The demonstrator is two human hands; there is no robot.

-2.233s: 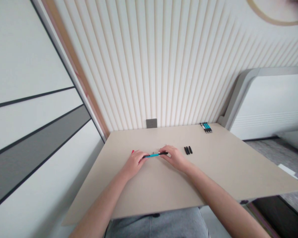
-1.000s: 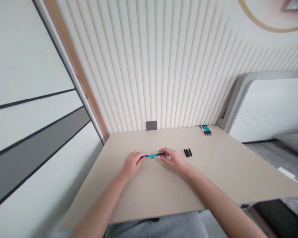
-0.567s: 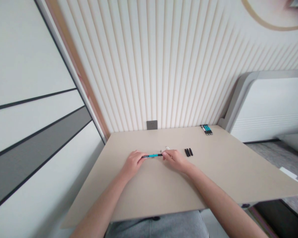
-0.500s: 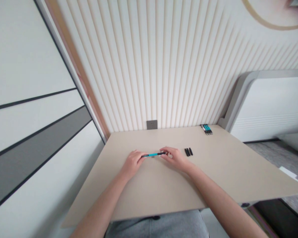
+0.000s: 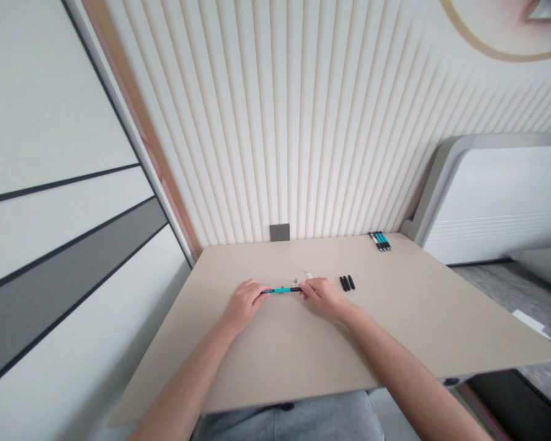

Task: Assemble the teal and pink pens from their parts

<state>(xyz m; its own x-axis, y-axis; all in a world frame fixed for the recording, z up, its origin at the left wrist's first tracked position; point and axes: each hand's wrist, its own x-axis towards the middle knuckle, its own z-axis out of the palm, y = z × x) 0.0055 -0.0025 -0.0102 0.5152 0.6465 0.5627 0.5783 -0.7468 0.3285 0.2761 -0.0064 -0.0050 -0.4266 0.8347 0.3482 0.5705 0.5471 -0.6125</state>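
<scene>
My right hand [image 5: 322, 293] has turned, gripping the blue pen [image 5: 282, 290]; my left hand [image 5: 248, 301] pinches it; 3 black tubes [image 5: 348, 283] lie right of it.

Ahead of me a ribbed, pale wall [image 5: 284, 122] rises behind my beige tabletop [image 5: 266, 361], with a dark grey socket [image 5: 280, 232] low down. White-and-grey panels [image 5: 55, 104] slant at my left; a pale headboard [image 5: 509, 196] stands right, under a gold-rimmed round piece [image 5: 517, 30].

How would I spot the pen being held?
Find the beige table, then the left hand and the right hand. The blue and black pen spans the gap between them; unlike the pens grouped at the far right corner, it is held by both.
</scene>
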